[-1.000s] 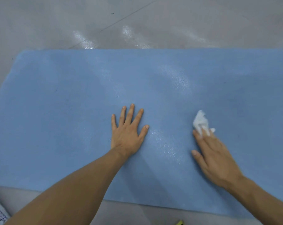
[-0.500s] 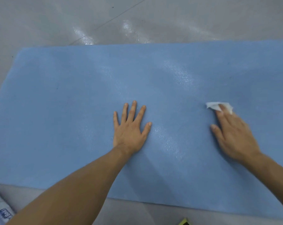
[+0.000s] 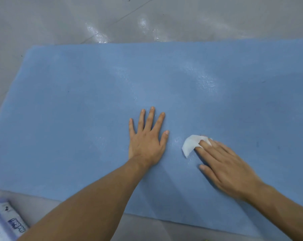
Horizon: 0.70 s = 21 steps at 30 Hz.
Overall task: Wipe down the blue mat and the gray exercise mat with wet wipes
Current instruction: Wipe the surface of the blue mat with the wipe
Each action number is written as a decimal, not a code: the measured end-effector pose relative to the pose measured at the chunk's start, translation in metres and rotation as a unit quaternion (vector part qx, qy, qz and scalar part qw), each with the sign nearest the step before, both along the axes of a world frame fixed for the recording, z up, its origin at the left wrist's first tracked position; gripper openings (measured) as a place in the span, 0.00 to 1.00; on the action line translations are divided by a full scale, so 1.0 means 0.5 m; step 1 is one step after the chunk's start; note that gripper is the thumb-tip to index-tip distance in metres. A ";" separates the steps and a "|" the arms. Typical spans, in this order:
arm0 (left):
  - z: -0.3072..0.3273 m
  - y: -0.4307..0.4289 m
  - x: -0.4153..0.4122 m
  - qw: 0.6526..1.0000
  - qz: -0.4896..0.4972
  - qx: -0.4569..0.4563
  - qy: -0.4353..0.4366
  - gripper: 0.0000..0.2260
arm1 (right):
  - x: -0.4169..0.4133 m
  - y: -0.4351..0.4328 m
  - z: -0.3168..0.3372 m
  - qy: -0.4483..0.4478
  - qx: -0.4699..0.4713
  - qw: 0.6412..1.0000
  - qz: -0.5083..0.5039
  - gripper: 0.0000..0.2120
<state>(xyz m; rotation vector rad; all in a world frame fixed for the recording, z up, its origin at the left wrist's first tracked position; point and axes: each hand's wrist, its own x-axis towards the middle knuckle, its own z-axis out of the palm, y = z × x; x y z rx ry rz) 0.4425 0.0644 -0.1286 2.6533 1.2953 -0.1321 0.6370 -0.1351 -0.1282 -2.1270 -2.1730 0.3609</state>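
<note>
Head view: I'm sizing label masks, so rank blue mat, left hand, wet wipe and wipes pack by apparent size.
1. blue mat
2. left hand and wipes pack: alike; pack cropped by frame
3. wet wipe

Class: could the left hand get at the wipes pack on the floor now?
Probably yes: the left hand lies flat on the blue mat, holding nothing, and the wipes pack sits beside that forearm, nothing between.

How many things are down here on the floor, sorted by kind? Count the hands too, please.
Mats: 1, the blue mat
Loose wipes: 1, the white wipe under the right hand's fingers
Wipe packs: 1, the pack of wipes, cut off by the lower left edge
Hands: 2, the left hand and the right hand
Total: 5
</note>
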 end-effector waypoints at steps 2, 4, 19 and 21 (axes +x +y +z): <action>0.000 0.000 -0.001 1.000 -0.001 0.001 -0.001 0.29 | 0.047 0.027 0.000 -0.006 0.002 0.998 -0.064 0.29; -0.001 0.000 0.000 1.000 -0.003 0.002 -0.001 0.29 | 0.114 0.052 0.004 -0.001 -0.002 0.989 -0.145 0.31; -0.008 0.001 0.000 1.000 0.000 0.013 -0.020 0.29 | 0.034 0.231 0.022 0.082 0.004 0.991 -0.103 0.34; -0.010 0.001 -0.001 1.000 -0.001 0.015 -0.018 0.29 | 0.010 0.232 0.020 0.072 -0.004 0.994 -0.084 0.33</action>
